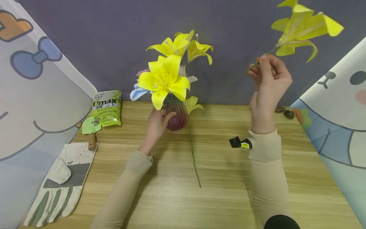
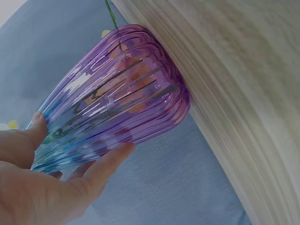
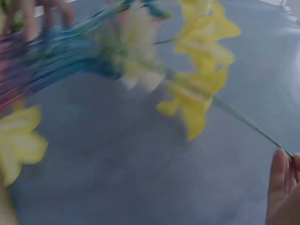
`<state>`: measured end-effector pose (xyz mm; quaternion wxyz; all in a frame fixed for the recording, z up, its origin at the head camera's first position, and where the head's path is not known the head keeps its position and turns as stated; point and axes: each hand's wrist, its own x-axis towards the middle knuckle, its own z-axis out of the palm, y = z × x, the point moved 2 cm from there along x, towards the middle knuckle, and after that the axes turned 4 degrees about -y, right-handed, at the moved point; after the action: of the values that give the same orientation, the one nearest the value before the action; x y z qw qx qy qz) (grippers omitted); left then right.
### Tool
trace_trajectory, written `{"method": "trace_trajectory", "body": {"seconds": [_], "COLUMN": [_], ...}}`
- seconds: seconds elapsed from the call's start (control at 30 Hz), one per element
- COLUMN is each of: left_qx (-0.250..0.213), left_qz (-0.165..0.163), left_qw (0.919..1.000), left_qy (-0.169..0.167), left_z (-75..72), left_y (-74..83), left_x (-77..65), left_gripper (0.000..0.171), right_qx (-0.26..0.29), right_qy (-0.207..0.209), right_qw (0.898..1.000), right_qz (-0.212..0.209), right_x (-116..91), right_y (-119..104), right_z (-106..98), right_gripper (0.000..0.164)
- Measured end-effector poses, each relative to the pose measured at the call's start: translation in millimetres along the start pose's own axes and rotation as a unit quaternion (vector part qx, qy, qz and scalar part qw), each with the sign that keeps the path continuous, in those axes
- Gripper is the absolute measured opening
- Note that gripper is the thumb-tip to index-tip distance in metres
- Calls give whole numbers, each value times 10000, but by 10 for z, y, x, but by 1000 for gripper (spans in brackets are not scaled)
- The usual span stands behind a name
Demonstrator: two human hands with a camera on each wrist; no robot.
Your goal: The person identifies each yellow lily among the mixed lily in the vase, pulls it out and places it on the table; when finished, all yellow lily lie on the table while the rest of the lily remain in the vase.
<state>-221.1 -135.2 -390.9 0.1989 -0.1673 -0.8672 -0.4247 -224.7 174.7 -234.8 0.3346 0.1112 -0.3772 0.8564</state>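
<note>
The left hand (image 1: 156,124) wraps the fluted vase (image 1: 177,117), thumb on one side and fingers on the other, while the right hand (image 1: 271,79) pinches a yellow lily (image 1: 300,28) by its stem just below the blossom. Close behind the left fingers, the tabletop (image 1: 226,190) ends against the grey wall (image 1: 234,28), so room there is tight; the wider stretch of wood lies between the two wrists and on the near side of the vase. Right of the left fingers, past the vase, a loose lily (image 1: 193,104) lies with its stem running toward the person, edging that stretch; a small black object (image 1: 235,142) sits below the right fingers, beside the sleeve. The pinched lily is raised well above the wood, its blossom pointing up and rightward from the fingertips. Its long axis slants, the stem sloping down and leftward from the pinch toward the vase side, its far end too faint to place. The vase stands roughly upright, mouth up, filled with flowers (image 1: 164,79).
</note>
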Motion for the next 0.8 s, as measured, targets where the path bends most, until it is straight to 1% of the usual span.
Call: {"method": "trace_trajectory", "body": {"seconds": [0.07, 0.13, 0.2, 0.3, 0.37, 0.43, 0.57, 0.63, 0.7, 0.77, 0.8], "left_qx": [38, 61, 65, 81, 66, 80, 6, -41, -81, -95, -95], "left_qz": [12, 15, 33, 92, 122, 146, 132, 101, 64, 43, 29], "left_qw": [10000, 10000, 10000, 9999, 9999, 9999, 9999, 9999, 9999, 9999, 9999], "left_qy": [18, 4, -27, -44, -18, 24, 42, 22, 0, -29, -38], "left_z": [-2, -2, -1, -2, -5, -8, -10, -9, -9, -8, -6], "left_y": [2, 5, 8, 9, 2, -10, -32, -37, -39, -39, -41], "left_x": [1, 1, 3, 8, 12, 17, 27, 31, 34, 36, 37], "left_gripper": [59, 57, 55, 54, 56, 55, 54, 54, 56, 57, 57], "right_qx": [-452, -984, -1548, -2116, -2452, -2739, -3305, -3585, -3814, -3940, -3980], "right_qy": [-433, -798, -1119, -1422, -1605, -1805, -2264, -2469, -2584, -2649, -2666], "right_qw": [9974, 9897, 9772, 9570, 9405, 9219, 8754, 8502, 8284, 8133, 8081], "right_qz": [351, 668, 930, 1385, 1721, 2063, 2706, 2961, 3187, 3365, 3429], "right_x": [-2, -27, -72, -148, -202, -259, -385, -442, -490, -525, -538], "right_y": [56, 129, 212, 345, 444, 549, 752, 840, 912, 971, 994], "right_z": [-144, -296, -455, -679, -810, -920, -1083, -1141, -1191, -1228, -1242], "right_gripper": [13, 16, 18, 19, 20, 24, 32, 33, 32, 31, 30]}}
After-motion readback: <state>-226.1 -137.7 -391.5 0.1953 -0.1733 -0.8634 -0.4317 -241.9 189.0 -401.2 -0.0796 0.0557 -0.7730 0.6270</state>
